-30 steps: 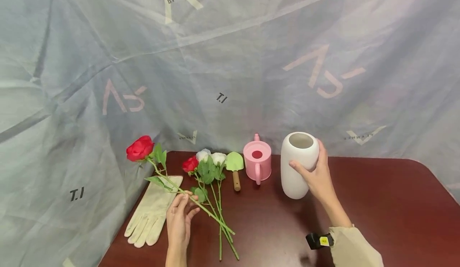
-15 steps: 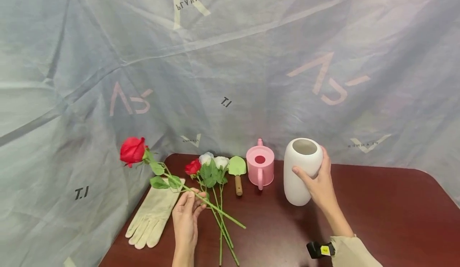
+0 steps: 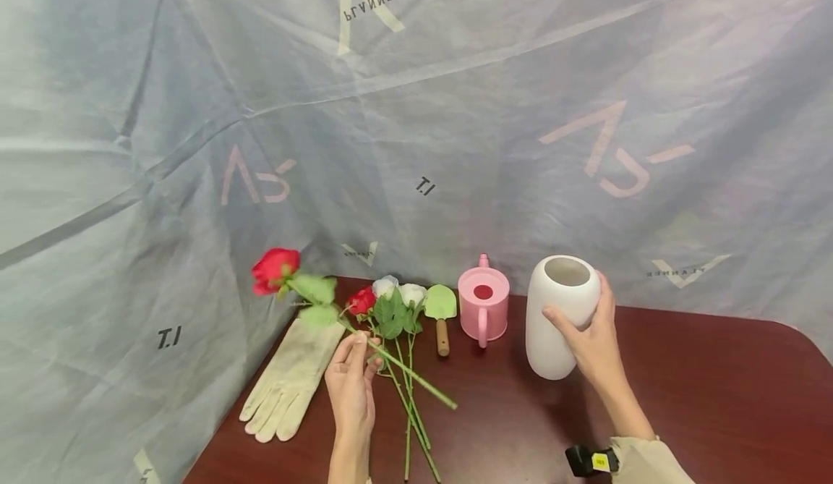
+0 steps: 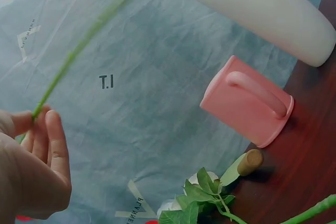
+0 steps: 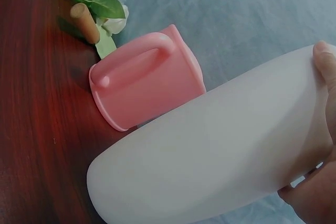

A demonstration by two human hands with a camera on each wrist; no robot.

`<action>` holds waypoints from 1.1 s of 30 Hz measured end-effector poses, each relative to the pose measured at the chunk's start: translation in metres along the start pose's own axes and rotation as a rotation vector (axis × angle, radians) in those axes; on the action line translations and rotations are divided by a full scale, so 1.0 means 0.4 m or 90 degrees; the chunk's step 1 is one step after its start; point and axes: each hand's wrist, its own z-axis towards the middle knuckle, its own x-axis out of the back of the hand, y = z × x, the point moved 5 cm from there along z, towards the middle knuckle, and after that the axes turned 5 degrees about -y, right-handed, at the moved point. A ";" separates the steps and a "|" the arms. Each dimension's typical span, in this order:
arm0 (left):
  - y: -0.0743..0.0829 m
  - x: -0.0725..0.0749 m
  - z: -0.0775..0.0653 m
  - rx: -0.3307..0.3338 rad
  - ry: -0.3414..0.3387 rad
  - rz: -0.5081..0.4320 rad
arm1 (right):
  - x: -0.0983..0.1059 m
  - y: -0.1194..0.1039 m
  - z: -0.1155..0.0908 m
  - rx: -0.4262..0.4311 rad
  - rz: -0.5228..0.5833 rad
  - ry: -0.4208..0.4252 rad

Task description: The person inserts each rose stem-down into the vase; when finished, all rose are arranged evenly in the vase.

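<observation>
1. The left hand (image 3: 351, 390) pinches the green stem of a red rose (image 3: 276, 270) between thumb and fingertips. It is lifted off the surface (image 3: 703, 397), bloom out to the left and cut end slanting down to the right. Held partway along, the stem probably balances well and leaves its lower end free.

2. The right hand (image 3: 595, 336) is clamped on the white vase (image 3: 556, 332), thumb across the front and fingers round the far right side. This side grip likely keeps the vase steady and leaves its mouth uncovered and facing up. Whether the base touches the surface, I cannot tell.

3. Three more flowers (image 3: 390, 314), one red and two pale, lie with blooms away from the person and stems crossing towards them, which seems to put the stems within easy reach.

4. The green trowel (image 3: 441, 303) lies between those flowers and the pink watering can (image 3: 483, 314), whose handle faces the person.

5. The gloves (image 3: 296, 379) lie near the left edge, beneath the rose's line, so room on that side is tight. The cloth (image 3: 455, 144) closes off the back edge.

6. The widest room is right of the vase; another open stretch lies between the loose stems and the right forearm. The front edge is out of view.
</observation>
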 end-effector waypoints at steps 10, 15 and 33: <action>-0.002 -0.004 0.000 -0.038 0.007 -0.022 | 0.001 0.086 0.027 0.001 -0.007 0.003; -0.004 -0.015 0.004 -0.052 -0.006 0.012 | 0.001 0.099 0.027 0.005 -0.006 0.013; 0.008 0.006 0.003 -0.162 0.144 0.043 | 0.000 0.099 0.030 -0.015 -0.003 0.027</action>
